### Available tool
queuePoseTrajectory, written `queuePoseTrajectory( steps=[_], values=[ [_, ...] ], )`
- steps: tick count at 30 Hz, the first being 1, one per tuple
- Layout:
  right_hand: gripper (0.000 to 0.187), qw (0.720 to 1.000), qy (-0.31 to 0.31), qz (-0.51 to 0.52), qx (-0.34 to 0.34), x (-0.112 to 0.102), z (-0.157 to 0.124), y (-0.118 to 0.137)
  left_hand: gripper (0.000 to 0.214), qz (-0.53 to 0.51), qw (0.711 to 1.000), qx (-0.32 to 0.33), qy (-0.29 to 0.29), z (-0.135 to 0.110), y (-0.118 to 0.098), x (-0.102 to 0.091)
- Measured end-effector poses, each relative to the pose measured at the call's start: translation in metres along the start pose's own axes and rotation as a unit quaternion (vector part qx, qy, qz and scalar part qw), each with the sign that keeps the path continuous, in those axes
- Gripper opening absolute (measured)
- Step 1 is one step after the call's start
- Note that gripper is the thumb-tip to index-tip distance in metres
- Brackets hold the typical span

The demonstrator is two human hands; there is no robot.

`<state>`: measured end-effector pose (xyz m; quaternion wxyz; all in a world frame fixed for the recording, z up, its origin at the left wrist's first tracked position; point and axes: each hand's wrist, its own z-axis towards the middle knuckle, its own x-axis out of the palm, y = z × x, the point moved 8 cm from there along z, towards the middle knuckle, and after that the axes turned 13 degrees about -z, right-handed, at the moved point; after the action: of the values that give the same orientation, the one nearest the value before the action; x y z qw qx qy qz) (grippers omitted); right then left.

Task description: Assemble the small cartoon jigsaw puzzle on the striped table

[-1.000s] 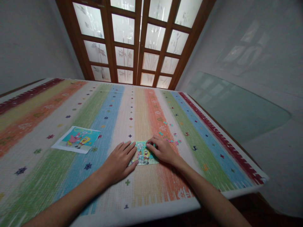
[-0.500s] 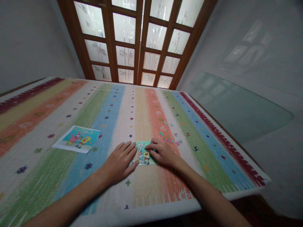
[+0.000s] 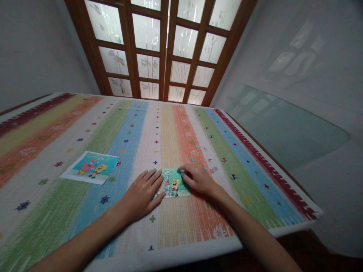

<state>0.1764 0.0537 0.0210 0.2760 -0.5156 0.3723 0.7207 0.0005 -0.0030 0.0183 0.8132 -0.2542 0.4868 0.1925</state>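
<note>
My left hand (image 3: 144, 193) flat, fingers outstretched over the left edge of the jigsaw puzzle (image 3: 172, 189), my right hand (image 3: 200, 180) curled at its right side, whether pinching anything I cannot tell, puzzle on the striped tablecloth (image 3: 172, 223), loose pieces (image 3: 211, 170) beyond.

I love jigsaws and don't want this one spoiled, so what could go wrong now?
The left hand lies over the left side of the jigsaw puzzle, so a sideways push might pull joined pieces apart. The right hand is at the puzzle's right side and could nudge pieces there. The loose puzzle pieces lie just beyond that hand, so brushing them might scatter them.
</note>
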Motion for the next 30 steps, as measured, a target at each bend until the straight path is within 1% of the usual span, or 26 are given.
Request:
queuePoseTrajectory(
  steps=[2,6,12,15,18,20,22,24,26,30],
  values=[
    [0.027,1.0,0.004,-0.003,-0.01,0.0,0.0,0.002,0.043,-0.004,1.0,-0.001,-0.002,0.0,0.0,0.0],
    [0.028,0.998,0.038,-0.029,-0.042,0.004,-0.002,0.011,0.043,-0.007,1.0,-0.001,-0.003,0.0,0.0,-0.001],
    [0.032,0.995,0.069,-0.053,-0.051,0.009,-0.003,0.016,0.043,0.006,1.0,-0.001,-0.001,0.0,-0.003,-0.002],
    [0.031,0.994,0.058,-0.069,-0.067,0.009,-0.004,0.017,0.043,0.008,1.0,-0.001,0.004,0.001,-0.004,-0.001],
    [0.029,0.989,0.053,-0.109,-0.084,0.008,-0.006,0.015,0.044,0.003,1.0,-0.004,0.004,0.001,-0.003,-0.002],
    [0.028,0.986,0.044,-0.14,-0.082,0.004,-0.007,0.01,0.044,-0.003,1.0,-0.008,0.004,0.001,-0.002,-0.002],
    [0.027,0.986,0.015,-0.156,-0.064,-0.005,-0.007,0.004,0.044,-0.005,1.0,-0.008,0.002,0.002,-0.001,-0.003],
    [0.026,0.987,-0.022,-0.15,-0.052,-0.015,-0.006,0.001,0.044,-0.005,1.0,-0.004,-0.002,0.001,-0.002,-0.003],
    [0.025,0.989,-0.044,-0.132,-0.058,-0.022,-0.006,0.003,0.044,-0.006,1.0,0.0,-0.006,0.001,-0.002,-0.003],
    [0.024,0.99,-0.022,-0.098,-0.098,-0.021,-0.006,0.014,0.044,-0.021,1.0,-0.004,-0.002,0.0,0.0,-0.003]
  ],
)
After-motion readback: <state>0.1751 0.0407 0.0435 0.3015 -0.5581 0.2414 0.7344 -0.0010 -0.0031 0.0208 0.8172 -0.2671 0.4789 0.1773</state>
